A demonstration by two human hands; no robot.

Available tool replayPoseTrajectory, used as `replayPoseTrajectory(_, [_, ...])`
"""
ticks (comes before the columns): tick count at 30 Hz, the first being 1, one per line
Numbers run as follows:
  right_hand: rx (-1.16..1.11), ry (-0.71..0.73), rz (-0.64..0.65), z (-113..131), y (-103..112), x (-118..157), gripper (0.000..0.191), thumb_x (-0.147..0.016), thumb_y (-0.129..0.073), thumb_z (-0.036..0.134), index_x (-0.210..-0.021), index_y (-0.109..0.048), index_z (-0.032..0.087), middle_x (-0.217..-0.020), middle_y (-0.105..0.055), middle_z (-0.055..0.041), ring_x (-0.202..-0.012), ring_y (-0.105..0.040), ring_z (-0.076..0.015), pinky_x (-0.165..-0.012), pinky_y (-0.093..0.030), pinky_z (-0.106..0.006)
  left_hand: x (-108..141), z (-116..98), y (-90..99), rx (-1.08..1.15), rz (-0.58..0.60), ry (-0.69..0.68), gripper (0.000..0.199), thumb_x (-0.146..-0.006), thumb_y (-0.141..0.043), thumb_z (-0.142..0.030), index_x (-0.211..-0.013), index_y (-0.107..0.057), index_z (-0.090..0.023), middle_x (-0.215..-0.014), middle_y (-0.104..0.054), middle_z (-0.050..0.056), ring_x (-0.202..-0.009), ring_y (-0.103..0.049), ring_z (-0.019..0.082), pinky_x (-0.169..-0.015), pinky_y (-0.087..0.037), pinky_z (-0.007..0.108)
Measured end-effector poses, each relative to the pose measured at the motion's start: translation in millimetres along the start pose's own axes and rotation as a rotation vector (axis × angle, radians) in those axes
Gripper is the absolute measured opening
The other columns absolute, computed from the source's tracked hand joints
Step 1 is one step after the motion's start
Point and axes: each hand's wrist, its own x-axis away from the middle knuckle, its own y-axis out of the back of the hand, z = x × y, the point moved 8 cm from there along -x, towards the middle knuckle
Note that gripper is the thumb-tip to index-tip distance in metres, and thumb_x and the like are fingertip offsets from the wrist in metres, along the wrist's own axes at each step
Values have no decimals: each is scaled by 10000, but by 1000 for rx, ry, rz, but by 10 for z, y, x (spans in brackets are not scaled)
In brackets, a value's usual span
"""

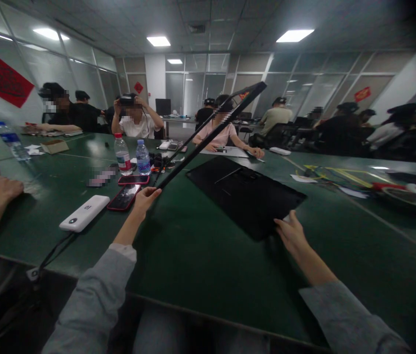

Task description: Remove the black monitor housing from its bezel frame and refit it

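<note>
My left hand [145,201] is closed on the lower corner of a black picture frame [208,139], which tilts up steeply and is seen nearly edge-on. Between its thin sides I look through to the people behind. On the right, my right hand [292,233] grips the near right edge of a black backing board [226,199], thumb on top and fingers partly hidden beneath. The board slopes just over the green table [178,265]; whether its far edge touches the table I cannot tell. A hardware piece shows near the board's upper edge.
Left of the frame are a white power bank [84,213] with a black cord, two phones [124,197] and two bottles [122,155]. Another person's hands [3,189] rest at far left. Yellow strips [344,176] and a round tray [410,199] lie right. People sit across the table.
</note>
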Motion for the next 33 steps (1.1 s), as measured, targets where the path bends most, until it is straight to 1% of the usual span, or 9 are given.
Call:
replayPoseTrajectory(3, [73, -36, 171, 45, -375, -94, 947, -698, -719, 221, -1565, -347, 307, -990, -720, -20, -756, -668, -169, -634, -569, -261, -2, -41, -10, -49, 7, -64, 599, -500, -884, -600, -870, -705, -164, -792, -688, 16, -738, -627, 157, -697, -481, 271])
replayPoseTrajectory(7, [311, 200, 178, 131, -572, -281, 894, -737, -739, 437, -1529, -417, 172, -836, -720, -50, -751, -666, -211, -736, -583, -363, 13, -114, -38, -166, 28, -179, 510, -558, -873, -554, -859, -713, -175, -837, -705, 27, -803, -648, 182, -759, -490, 295])
replayPoseTrajectory(11, [383, 406, 219, 72, -677, -413, 864, -663, -741, 610, -1392, -563, 182, -1003, -720, -120, -899, -692, -286, -862, -571, -476, 39, -192, -66, -330, 41, -290, 445, -610, -850, -546, -843, -717, -190, -851, -714, 35, -854, -662, 212, -811, -500, 330])
replayPoseTrajectory(14, [442, 480, 78, 119, -525, -486, 805, -690, -659, 708, -1285, -619, 167, -1166, -684, -182, -1042, -660, -329, -981, -500, -563, 66, -228, -90, -449, 60, -330, 431, -635, -834, -558, -845, -716, -201, -854, -719, 35, -856, -668, 219, -822, -504, 343])
replayPoseTrajectory(17, [272, 388, 18, 221, -280, -523, 722, -810, -480, 762, -1221, -624, 186, -1219, -670, -193, -1135, -637, -331, -1032, -462, -582, 110, -259, -122, -566, 81, -352, 420, -655, -827, -565, -857, -717, -214, -888, -729, 33, -869, -673, 220, -835, -502, 346])
replayPoseTrajectory(20, [-77, 192, 248, 307, -256, -481, 736, -892, -223, 789, -1164, -619, 232, -1191, -693, -176, -1148, -652, -310, -1015, -495, -560, 161, -283, -175, -701, 100, -376, 407, -661, -832, -566, -865, -722, -232, -915, -733, 31, -882, -671, 224, -846, -495, 353])
replayPoseTrajectory(23, [-105, 162, 411, 399, -366, -367, 575, -879, -423, 745, -1094, -634, 255, -1235, -690, -147, -1191, -637, -302, -1047, -490, -530, 197, -273, -225, -821, 130, -389, 401, -662, -841, -562, -880, -726, -245, -933, -738, 32, -898, -670, 233, -874, -485, 373])
replayPoseTrajectory(27, [164, 335, 325, 348, -510, -329, 492, -785, -689, 572, -1138, -637, 233, -1210, -704, -125, -1175, -641, -307, -1075, -458, -550, 211, -224, -227, -923, 188, -399, 417, -677, -822, -590, -899, -725, -251, -963, -744, 38, -939, -674, 250, -900, -469, 388])
replayPoseTrajectory(33, [516, 626, 102, 337, -618, -206, 528, -921, -474, 495, -1325, -573, 170, -1334, -627, -171, -1249, -584, -321, -1093, -426, -547, 217, -93, -207, -1005, 294, -306, 425, -690, -793, -619, -917, -711, -270, -988, -765, 20, -999, -685, 285, -1048, -357, 496])
